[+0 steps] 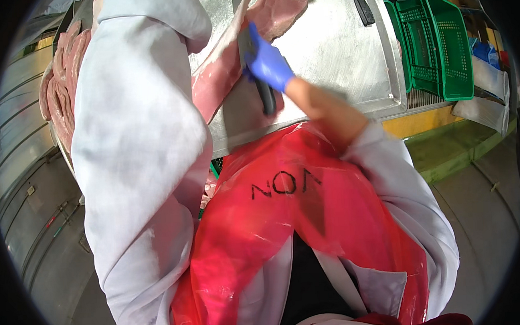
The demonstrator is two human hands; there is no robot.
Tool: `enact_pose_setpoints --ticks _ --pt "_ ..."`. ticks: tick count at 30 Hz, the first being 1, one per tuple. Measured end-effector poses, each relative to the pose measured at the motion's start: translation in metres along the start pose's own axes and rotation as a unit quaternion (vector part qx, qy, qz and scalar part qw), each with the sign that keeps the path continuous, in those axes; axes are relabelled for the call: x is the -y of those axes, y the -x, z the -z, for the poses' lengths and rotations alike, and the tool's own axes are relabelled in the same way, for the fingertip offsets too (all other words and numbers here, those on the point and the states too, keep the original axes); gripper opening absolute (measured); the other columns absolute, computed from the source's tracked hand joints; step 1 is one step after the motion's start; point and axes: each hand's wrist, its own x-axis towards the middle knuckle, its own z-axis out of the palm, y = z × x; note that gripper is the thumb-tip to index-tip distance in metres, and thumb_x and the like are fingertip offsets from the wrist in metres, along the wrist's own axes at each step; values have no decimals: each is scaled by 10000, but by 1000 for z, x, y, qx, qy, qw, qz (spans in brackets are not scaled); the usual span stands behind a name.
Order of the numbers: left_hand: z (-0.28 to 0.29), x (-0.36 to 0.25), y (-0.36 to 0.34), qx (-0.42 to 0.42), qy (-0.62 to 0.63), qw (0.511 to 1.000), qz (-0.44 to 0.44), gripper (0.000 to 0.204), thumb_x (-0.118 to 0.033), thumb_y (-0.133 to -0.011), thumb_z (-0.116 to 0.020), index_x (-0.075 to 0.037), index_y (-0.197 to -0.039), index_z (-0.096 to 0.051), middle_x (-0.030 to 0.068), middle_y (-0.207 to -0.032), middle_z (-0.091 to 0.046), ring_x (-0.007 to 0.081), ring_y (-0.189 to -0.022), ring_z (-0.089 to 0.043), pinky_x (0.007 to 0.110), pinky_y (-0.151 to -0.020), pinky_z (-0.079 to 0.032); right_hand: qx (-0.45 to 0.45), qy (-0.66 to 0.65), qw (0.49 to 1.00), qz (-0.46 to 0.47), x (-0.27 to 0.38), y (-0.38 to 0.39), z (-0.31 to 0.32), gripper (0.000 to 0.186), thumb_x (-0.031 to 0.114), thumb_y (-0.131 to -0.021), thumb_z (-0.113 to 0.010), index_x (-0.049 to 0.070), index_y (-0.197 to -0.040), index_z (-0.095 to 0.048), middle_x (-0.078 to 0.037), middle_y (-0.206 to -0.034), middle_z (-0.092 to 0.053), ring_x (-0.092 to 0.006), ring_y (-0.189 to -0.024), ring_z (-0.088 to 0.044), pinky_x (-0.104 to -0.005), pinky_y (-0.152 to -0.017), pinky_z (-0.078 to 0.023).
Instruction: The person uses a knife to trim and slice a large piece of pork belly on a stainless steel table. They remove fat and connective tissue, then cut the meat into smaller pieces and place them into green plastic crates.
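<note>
My right hand (269, 63), in a blue glove, is closed around a knife; the black handle (264, 97) sticks out below the fist and the blade (245, 42) points away from me. It is over a metal tray table (348, 62), right beside a long slab of pink raw meat (220, 78). The slab runs from near the front edge to a wider part (280, 13) at the far side. My left arm, in a white sleeve (135, 109), reaches up along the left and covers part of the tray. My left hand is beyond the top of the view.
A second black-handled knife (360, 7) lies near the tray's far right. Green perforated crates (448, 53) stand to the right. Long meat pieces (63, 89) are heaped at far left. Small meat bits (209, 190) show below the tray, beside my red apron (262, 220).
</note>
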Motion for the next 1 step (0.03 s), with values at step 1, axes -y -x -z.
enact_pose_setpoints --ticks 1 --pt "1 -5 -7 7 1 1000 -18 188 -205 -938 -594 -58 -843 -663 63 -770 -663 209 -711 -575 365 -722 -490 -24 56 998 17 -27 -39 -5 814 136 -947 -527 185 -1630 -86 -241 -1078 -708 -314 -701 -734 -446 -733 -618"
